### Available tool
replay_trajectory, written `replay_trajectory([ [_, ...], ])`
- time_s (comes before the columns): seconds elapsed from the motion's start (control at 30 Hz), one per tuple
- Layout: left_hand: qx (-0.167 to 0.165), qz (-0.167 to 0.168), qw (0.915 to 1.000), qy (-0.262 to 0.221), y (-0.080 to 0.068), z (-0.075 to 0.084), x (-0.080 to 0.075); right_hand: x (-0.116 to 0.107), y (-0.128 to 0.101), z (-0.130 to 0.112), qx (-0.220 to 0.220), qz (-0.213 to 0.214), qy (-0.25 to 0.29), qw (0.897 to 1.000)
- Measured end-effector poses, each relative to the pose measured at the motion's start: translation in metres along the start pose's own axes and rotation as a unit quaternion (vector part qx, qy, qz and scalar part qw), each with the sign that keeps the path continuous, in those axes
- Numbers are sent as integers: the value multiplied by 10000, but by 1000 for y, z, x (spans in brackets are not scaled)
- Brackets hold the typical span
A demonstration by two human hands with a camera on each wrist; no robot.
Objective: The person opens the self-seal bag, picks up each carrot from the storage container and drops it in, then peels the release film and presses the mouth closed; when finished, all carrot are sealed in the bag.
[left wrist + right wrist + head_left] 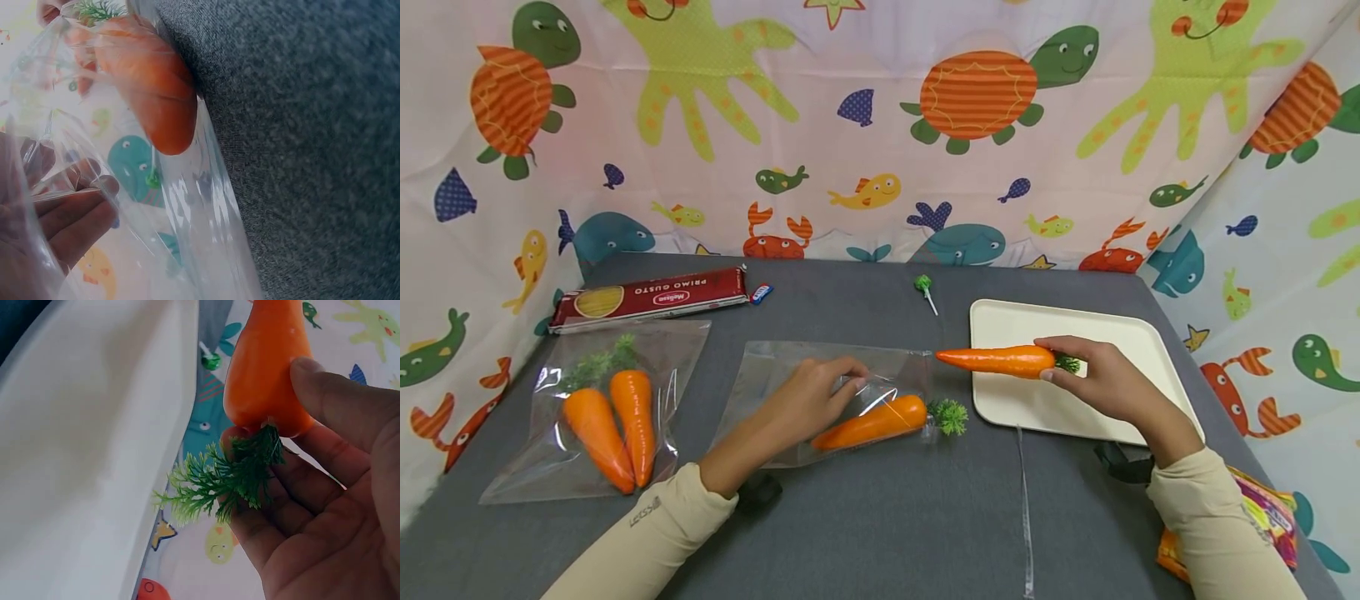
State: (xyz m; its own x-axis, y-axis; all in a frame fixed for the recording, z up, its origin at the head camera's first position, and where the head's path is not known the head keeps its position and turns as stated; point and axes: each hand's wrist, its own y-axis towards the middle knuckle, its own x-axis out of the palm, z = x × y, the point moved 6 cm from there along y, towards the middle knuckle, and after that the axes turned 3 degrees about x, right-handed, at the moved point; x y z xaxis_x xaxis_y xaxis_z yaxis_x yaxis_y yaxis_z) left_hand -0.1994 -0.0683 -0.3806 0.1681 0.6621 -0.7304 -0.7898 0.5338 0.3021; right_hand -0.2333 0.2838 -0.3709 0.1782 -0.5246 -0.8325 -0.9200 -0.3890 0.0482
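My right hand (pixel 1093 375) grips an orange toy carrot (pixel 1000 360) at its thick end, tip pointing left, over the left part of a cream tray (pixel 1138 354). In the right wrist view the carrot's green leafy top (pixel 231 475) hangs beside the fingers. My left hand (pixel 816 396) pinches the upper film of a clear plastic bag (pixel 767 367) near its right-hand opening. Inside that bag lies another carrot (pixel 880 421), its leafy top (pixel 951 417) poking out of the opening. The left wrist view shows crumpled film between thumb and fingers.
At the left, a second clear bag (pixel 535 475) holds two carrots. Behind it lies a red pasta packet (pixel 662 296), with a small blue-and-red wrapped sweet (pixel 762 293) beside it. A green lollipop (pixel 923 285) lies at the back. A colourful packet (pixel 1262 508) sits by the right forearm.
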Motion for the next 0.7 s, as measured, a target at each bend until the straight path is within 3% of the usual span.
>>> replay_trajectory([
  [0.37,-164,84,9997,133,-2,-2,-2,3,-2,-21,-424,-204,133,9988],
  [0.7,-79,77,9999,115,1,-1,-3,14,4,-38,-811,-218,125,9964],
])
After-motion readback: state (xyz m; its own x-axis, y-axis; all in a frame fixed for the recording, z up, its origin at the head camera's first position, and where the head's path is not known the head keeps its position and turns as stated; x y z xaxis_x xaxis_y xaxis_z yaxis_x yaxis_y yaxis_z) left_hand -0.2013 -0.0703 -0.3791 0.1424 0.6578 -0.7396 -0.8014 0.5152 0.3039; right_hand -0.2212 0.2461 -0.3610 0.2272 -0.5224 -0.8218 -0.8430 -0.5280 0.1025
